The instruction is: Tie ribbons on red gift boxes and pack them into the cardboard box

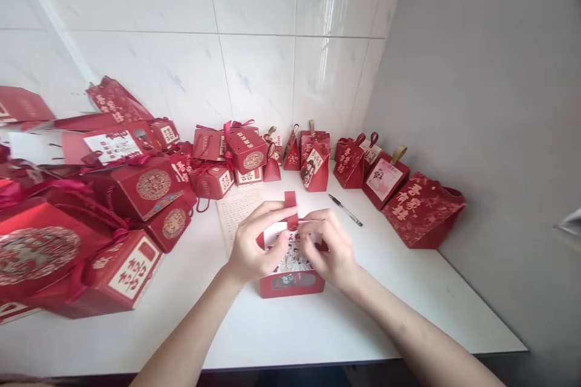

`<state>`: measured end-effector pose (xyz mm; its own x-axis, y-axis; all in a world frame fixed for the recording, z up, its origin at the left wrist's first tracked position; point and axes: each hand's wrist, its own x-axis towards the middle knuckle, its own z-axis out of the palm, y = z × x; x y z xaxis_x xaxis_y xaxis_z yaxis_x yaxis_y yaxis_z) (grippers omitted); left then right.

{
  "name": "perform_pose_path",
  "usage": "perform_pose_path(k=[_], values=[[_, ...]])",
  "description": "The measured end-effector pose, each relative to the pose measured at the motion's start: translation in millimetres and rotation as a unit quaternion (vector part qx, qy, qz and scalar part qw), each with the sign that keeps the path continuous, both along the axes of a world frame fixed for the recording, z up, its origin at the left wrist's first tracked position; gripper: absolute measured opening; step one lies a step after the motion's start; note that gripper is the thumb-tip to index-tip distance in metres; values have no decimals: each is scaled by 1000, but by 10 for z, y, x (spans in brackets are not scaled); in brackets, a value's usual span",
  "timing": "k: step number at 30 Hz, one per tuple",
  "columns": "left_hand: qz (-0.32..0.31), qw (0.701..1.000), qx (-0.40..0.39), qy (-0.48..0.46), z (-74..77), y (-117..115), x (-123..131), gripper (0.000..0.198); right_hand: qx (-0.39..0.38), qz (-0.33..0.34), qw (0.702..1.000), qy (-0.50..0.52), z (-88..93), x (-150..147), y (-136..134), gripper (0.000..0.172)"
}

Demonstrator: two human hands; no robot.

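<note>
A red gift box (293,287) with a white printed front and a small window stands upright on the white table, between my hands. My left hand (261,242) grips its top left edge, fingers closed, beside a red strap (290,201) that sticks up from the top. On the other side, my right hand (330,248) pinches the top of the box near the strap's base. Both sets of fingertips hide part of the top fold. Behind the box lies a printed sheet of paper (231,211), partly covered by my left hand.
Red gift boxes (154,184) with ribbons are piled at the left. Several smaller boxes (315,160) line the tiled wall. A large red box (417,211) stands by the grey wall at right. A pen (345,210) lies behind my right hand. The table's front edge (363,361) is near.
</note>
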<state>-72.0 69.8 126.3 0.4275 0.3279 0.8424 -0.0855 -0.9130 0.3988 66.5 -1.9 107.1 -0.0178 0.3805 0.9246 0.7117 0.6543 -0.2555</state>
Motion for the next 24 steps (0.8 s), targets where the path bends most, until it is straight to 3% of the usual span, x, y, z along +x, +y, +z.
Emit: perform_pose_path(k=[14,24], values=[[-44,999,-6,-13,-25,16,11,39,4,-30,1000,6,-58,6,30,28],[-28,1000,0,-8,-29,18,10,37,9,-17,1000,19,-54,2,32,25]])
